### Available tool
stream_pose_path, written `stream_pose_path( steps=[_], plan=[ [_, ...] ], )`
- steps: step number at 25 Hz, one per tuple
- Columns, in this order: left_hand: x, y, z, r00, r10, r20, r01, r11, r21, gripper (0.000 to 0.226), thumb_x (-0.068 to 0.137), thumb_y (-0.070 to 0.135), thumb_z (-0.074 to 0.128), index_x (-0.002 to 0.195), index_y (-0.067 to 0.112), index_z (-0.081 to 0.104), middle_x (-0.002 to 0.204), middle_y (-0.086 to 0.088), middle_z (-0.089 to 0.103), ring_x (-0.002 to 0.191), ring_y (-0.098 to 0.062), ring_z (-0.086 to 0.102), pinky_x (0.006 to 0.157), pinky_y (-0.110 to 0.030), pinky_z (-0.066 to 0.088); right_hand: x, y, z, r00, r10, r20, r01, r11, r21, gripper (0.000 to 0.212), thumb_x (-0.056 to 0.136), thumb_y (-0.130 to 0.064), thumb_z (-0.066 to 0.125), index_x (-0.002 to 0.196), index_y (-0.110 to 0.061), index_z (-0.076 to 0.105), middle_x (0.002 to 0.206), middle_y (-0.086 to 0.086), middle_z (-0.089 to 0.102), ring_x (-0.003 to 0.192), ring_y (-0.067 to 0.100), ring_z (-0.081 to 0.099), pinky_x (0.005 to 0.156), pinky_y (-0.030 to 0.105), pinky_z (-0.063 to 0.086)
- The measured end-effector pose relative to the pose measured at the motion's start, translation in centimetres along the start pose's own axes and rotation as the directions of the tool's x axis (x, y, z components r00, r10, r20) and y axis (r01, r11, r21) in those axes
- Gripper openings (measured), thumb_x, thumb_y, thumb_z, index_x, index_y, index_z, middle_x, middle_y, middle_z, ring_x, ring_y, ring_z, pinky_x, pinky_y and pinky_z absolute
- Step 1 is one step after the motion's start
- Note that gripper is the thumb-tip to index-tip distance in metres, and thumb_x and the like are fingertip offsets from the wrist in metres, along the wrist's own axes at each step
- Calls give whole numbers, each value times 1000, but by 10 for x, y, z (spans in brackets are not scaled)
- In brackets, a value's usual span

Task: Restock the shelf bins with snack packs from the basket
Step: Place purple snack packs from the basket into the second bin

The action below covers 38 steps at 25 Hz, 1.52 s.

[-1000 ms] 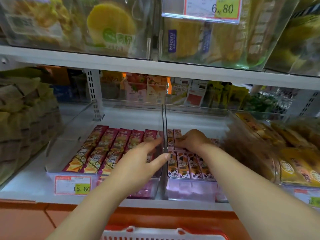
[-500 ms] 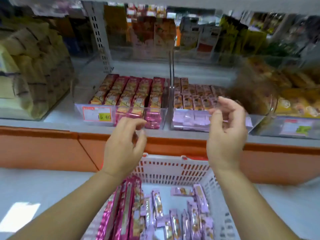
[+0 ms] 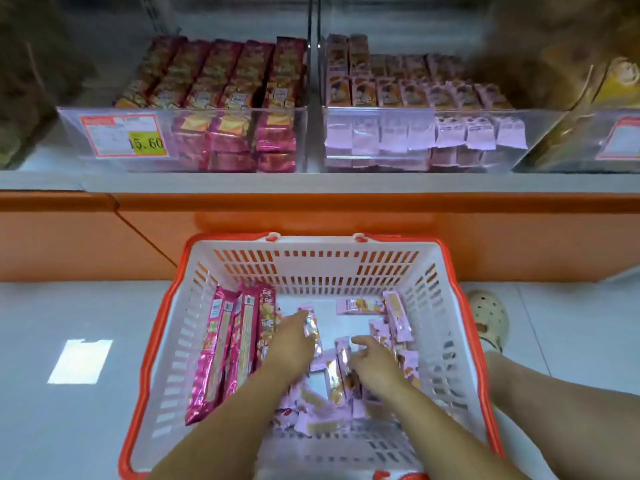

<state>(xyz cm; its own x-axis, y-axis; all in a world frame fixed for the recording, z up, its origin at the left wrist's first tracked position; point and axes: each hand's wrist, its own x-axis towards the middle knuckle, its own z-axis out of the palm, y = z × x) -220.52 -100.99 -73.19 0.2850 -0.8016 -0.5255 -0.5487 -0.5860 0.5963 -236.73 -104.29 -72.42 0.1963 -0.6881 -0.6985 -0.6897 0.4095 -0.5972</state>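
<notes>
While both hands [image 3: 291, 344] [image 3: 375, 363] reach in basket [image 3: 446, 327]: three long magenta packs [image 3: 239, 341], perhaps.

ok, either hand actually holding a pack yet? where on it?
Left hand fingers curl around a small pink pack near its top end. Right hand only touches loose packs; no grip.

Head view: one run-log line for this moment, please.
phase: pick | left hand: on small pink pack | right hand: reaching | basket: stocked

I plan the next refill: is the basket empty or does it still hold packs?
Not empty. The basket holds long pink packs at its left and small pale packs across its floor.
</notes>
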Motion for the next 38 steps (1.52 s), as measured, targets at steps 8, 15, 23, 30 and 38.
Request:
stream_pose_path(
  steps=[8, 15, 23, 30, 38],
  plan=[
    [18, -7, -14, 980, -190, 61, 199, 927, -317, 54, 91, -11, 41, 139, 13, 44, 144, -9, 47, 77, -37, 64, 69, -50, 53, 39, -9, 43, 988, -1, 155, 29, 984, -179, 64, 88, -25, 65, 144, -17, 35, 119, 2, 53, 106, 20, 55, 88, 29, 42],
    [21, -13, -16, 963, -265, 40, 253, 850, -462, 40, 99, 8, 38, 139, 13, 45, 130, -20, 56, 89, -33, 67, 74, -46, 53, 34, -15, 59, 999, -25, 35, 32, 974, -224, 51, 85, -32, 63, 131, -14, 51, 124, 5, 59, 107, 24, 59, 81, 28, 44],
    [-2, 13, -39, 971, -211, 117, 226, 627, -745, 42, 93, 29, 60, 130, 10, 55, 90, -9, 71, 69, -20, 67, 57, -28, 57, -19, -21, 22, 942, -309, -130, 295, 948, -121, 42, 84, -35, 67, 123, -23, 58, 101, -5, 56, 83, 9, 53, 71, 19, 41],
    [-51, 39, -51, 993, -90, 75, 114, 605, -788, 39, 91, 22, 64, 127, 11, 57, 108, -10, 70, 94, -24, 70, 75, -32, 60, -68, -14, 6, 877, -425, -225, 414, 905, -96, 45, 81, -34, 73, 123, -26, 60, 101, -9, 57, 86, 7, 55, 68, 6, 38],
    [-93, 66, -64, 999, 39, -17, -40, 699, -714, 44, 92, 24, 63, 134, 14, 52, 118, -3, 58, 98, -14, 64, 82, -37, 59, -98, -11, -9, 854, -450, -263, 443, 892, -90, 49, 82, -33, 72, 128, -29, 56, 123, -9, 58, 108, 12, 55, 89, 26, 47]
  ],
)
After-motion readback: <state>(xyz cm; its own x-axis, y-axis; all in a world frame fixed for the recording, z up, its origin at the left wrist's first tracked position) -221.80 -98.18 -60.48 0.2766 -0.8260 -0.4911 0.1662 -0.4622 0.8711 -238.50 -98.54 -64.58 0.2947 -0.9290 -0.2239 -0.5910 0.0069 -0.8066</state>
